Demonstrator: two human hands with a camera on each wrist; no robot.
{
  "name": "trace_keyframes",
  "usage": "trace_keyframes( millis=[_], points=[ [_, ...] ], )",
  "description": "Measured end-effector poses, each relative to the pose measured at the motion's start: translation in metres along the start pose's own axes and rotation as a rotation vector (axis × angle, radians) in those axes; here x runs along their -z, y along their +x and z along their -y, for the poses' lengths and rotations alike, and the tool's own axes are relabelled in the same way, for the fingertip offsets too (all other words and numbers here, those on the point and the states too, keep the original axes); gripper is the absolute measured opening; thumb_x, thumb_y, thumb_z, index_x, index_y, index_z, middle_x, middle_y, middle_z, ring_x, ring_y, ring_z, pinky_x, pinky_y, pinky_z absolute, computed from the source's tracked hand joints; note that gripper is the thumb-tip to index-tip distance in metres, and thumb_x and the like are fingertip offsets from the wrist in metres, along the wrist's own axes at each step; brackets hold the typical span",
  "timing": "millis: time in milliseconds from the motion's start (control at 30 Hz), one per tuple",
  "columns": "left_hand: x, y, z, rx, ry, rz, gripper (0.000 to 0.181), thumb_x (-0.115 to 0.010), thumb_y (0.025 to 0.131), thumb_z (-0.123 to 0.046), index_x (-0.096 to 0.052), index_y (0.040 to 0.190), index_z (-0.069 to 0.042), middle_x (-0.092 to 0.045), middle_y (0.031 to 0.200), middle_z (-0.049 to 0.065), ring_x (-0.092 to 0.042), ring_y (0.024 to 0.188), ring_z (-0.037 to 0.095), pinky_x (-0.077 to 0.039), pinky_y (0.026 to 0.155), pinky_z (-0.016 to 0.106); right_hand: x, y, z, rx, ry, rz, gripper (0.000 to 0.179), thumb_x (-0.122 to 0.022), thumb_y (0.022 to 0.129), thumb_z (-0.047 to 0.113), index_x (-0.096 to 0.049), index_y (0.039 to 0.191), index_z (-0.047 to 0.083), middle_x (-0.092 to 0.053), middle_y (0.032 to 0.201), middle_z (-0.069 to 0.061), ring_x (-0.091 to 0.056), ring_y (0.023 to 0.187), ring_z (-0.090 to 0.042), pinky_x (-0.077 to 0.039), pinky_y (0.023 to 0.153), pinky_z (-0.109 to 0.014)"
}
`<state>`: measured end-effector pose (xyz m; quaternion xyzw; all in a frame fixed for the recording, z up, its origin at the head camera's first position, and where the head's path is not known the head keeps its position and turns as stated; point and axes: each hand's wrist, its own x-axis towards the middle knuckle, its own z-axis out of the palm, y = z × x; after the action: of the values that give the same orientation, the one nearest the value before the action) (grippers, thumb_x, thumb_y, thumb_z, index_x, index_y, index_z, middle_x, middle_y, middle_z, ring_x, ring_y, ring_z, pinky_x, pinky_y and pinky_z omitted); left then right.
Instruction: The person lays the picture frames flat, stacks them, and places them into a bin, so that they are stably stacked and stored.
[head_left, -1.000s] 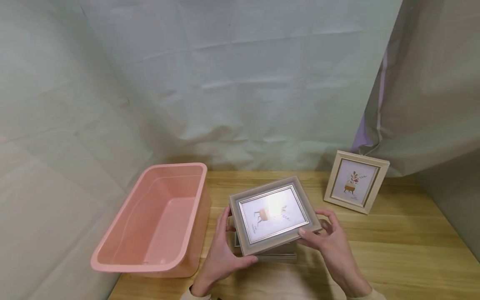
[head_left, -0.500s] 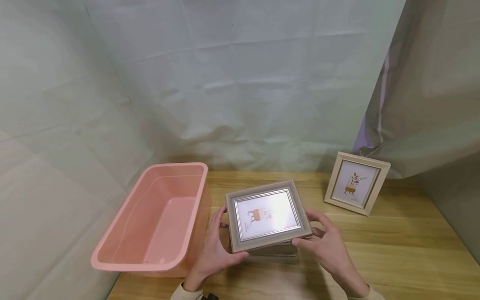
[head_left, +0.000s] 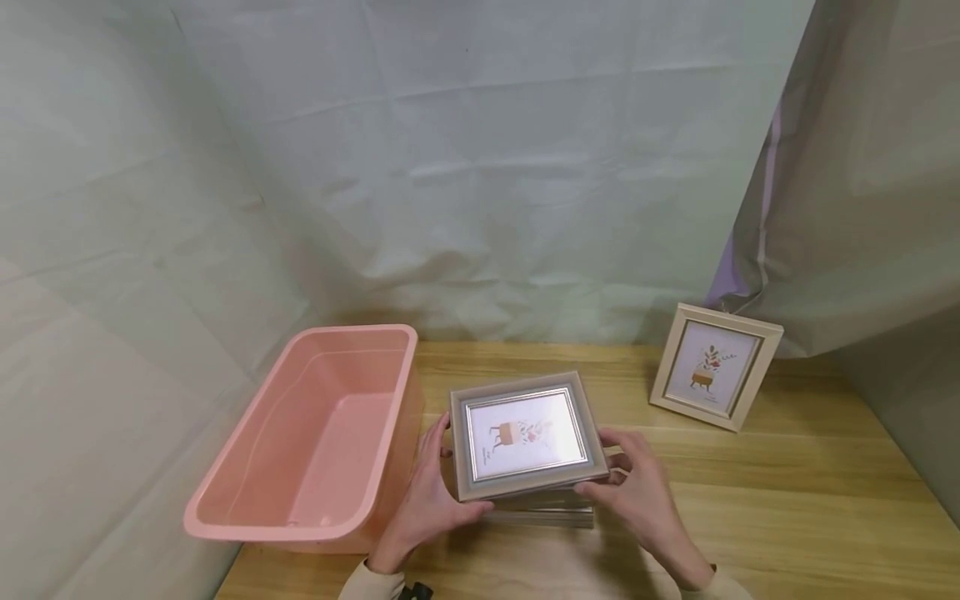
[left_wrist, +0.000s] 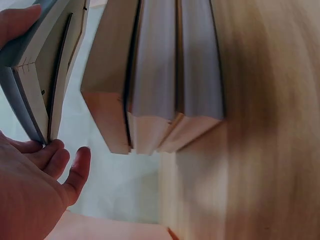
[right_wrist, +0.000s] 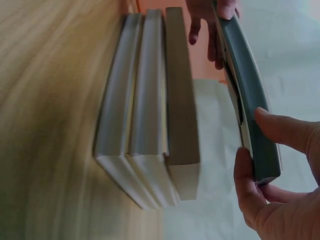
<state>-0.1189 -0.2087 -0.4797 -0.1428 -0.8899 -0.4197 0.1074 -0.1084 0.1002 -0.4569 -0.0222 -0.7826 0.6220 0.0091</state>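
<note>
A grey-beige picture frame (head_left: 528,437) with a silver inner trim and a plant-pot print is held level between both hands. My left hand (head_left: 431,508) grips its left end, thumb along the near edge and fingers beneath. My right hand (head_left: 633,496) pinches the right end, thumb on the near corner. Below it is a stack of 3 frames (head_left: 536,517), mostly hidden in the head view. Both wrist views show a gap between the held frame (right_wrist: 250,100) and the stack (right_wrist: 150,100); its top frame (left_wrist: 110,60) is browner than the two under it.
A pink plastic tub (head_left: 397,433) with nothing in it stands left of the stack. At the back right, a cream picture frame (head_left: 667,392) stands propped upright on the wooden table (head_left: 810,483). Pale cloth (head_left: 510,208) hangs behind and at both sides.
The held frame has moved a little left and lower, turning slightly so its edges lie straighter. Both hands have moved with it, keeping their hold.
</note>
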Motion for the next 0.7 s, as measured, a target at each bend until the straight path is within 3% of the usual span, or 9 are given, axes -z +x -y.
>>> trace_keyframes(
  millis=[100,233,500,700],
  points=[
    [0.000,0.002,-0.003,0.090,-0.025,0.036,0.140,-0.105,0.057,-0.034,-0.027,0.168,0.000,-0.041,0.166,0.029,-0.059,0.123,0.039,-0.056,0.101,0.062,-0.003,0.002,-0.005,0.045,-0.074,-0.023,0.085,-0.099,0.064,-0.006,-0.065,0.142,-0.006,-0.062,0.130,-0.021,-0.073,0.106,-0.027,-0.063,0.087,-0.018],
    [-0.002,0.005,-0.001,0.169,-0.008,0.071,0.141,-0.106,0.056,-0.033,-0.027,0.168,0.002,-0.039,0.168,0.028,-0.058,0.132,0.044,-0.053,0.110,0.062,-0.007,0.004,-0.011,0.069,-0.118,-0.034,0.083,-0.100,0.063,-0.004,-0.067,0.140,-0.007,-0.064,0.127,-0.021,-0.073,0.108,-0.031,-0.062,0.089,-0.016],
    [-0.004,0.007,0.005,0.194,0.006,0.097,0.141,-0.106,0.056,-0.031,-0.027,0.168,0.004,-0.038,0.168,0.030,-0.056,0.136,0.044,-0.052,0.114,0.063,-0.011,0.005,-0.017,0.040,-0.163,-0.027,0.083,-0.098,0.064,-0.004,-0.066,0.140,-0.007,-0.066,0.128,-0.023,-0.072,0.107,-0.030,-0.063,0.089,-0.021],
    [-0.005,0.007,0.010,0.211,0.031,0.121,0.141,-0.105,0.057,-0.034,-0.027,0.168,0.002,-0.037,0.169,0.030,-0.055,0.136,0.043,-0.053,0.112,0.060,-0.014,0.005,-0.021,-0.007,-0.154,-0.014,0.081,-0.097,0.066,-0.004,-0.066,0.140,-0.006,-0.066,0.129,-0.022,-0.072,0.108,-0.028,-0.060,0.086,-0.017]
  ],
)
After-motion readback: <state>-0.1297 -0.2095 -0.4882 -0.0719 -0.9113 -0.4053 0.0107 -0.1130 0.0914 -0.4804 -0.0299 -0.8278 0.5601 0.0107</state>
